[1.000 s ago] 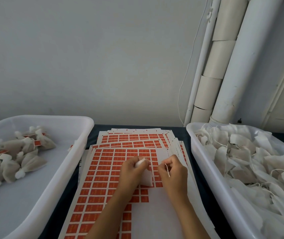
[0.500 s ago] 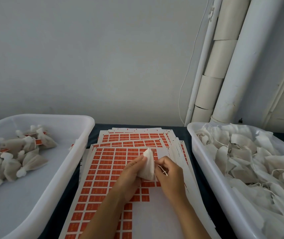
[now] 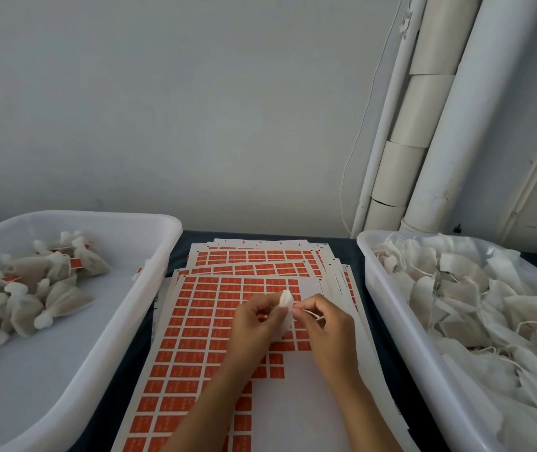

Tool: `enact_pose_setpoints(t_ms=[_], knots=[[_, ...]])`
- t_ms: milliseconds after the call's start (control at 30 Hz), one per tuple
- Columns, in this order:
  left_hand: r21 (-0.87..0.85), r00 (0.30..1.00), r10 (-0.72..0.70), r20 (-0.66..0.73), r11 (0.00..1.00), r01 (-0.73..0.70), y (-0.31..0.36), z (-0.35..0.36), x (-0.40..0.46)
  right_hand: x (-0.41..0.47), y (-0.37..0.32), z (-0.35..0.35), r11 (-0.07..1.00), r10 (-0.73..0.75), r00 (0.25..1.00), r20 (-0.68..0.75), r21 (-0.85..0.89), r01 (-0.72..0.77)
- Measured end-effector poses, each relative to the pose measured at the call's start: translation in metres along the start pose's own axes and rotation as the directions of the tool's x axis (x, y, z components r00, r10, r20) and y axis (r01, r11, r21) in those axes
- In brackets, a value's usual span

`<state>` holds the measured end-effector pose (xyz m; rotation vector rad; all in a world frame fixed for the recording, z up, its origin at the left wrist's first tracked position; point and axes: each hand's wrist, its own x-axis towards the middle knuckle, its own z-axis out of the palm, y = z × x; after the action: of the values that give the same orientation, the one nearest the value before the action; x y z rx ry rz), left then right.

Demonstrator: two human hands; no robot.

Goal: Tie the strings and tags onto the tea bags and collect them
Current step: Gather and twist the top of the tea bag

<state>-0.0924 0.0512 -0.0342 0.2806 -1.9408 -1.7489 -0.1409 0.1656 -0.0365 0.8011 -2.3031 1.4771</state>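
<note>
A white tea bag (image 3: 285, 313) stands gathered between my two hands above the orange tag sheets (image 3: 208, 324). My left hand (image 3: 255, 324) grips the bag's body from the left. My right hand (image 3: 327, 324) pinches the thin white string (image 3: 311, 312) at the bag's neck. The left tub (image 3: 149, 288) holds several tied bags with orange tags (image 3: 38, 288). The right tub (image 3: 388, 308) is heaped with loose untied bags and strings (image 3: 476, 308).
Sheets of orange sticker tags are stacked in the middle of a dark table (image 3: 189, 243), between the two white tubs. White pipes and cardboard tubes (image 3: 423, 125) lean in the back right corner. A grey wall stands behind.
The bag went from flat under my left hand to raised and gathered at its top. My right hand has drawn the string out at the bag's neck.
</note>
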Motion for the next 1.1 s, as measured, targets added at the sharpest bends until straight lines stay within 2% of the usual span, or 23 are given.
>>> enact_pose_setpoints(t_ms=[100,200,333,467,600,700,800,933,1100], knots=[[0.305,0.981,0.181,-0.073,0.94,-0.151,-0.002,0.002,0.001,-0.002,0.001,-0.001,0.995,-0.08,0.997,0.003,-0.062,0.08],[0.47,0.966,0.254,-0.052,0.86,-0.201,-0.004,0.002,0.001,-0.001,-0.003,-0.002,0.963,-0.226,0.974,0.005,-0.152,0.224],[0.513,0.954,0.3,-0.014,0.821,-0.251,-0.003,-0.002,0.001,0.0,-0.015,-0.005,0.86,-0.412,0.91,0.043,-0.309,0.405],[0.558,0.938,0.338,0.077,0.765,-0.321,-0.005,-0.005,0.002,0.001,-0.02,-0.005,0.815,-0.474,0.866,0.157,-0.295,0.499],[0.531,0.953,0.279,0.116,0.794,-0.297,-0.009,-0.008,0.006,-0.001,-0.019,-0.004,0.851,-0.423,0.888,0.183,-0.258,0.458],[0.505,0.963,0.197,0.182,0.822,-0.264,-0.008,-0.008,0.006,-0.002,-0.016,-0.001,0.887,-0.334,0.928,0.163,-0.279,0.368],[0.35,0.968,0.126,0.219,0.916,-0.198,-0.003,-0.01,0.004,-0.001,-0.011,-0.001,0.926,-0.238,0.966,0.099,-0.278,0.256],[0.207,0.983,0.079,0.168,0.972,-0.114,0.002,-0.009,0.002,-0.003,-0.008,-0.002,0.985,-0.107,0.994,0.018,-0.138,0.109],[0.068,0.988,0.135,0.078,0.988,-0.14,0.004,-0.007,0.001,-0.006,-0.014,-0.001,0.999,0.013,0.998,-0.063,0.042,-0.01]])
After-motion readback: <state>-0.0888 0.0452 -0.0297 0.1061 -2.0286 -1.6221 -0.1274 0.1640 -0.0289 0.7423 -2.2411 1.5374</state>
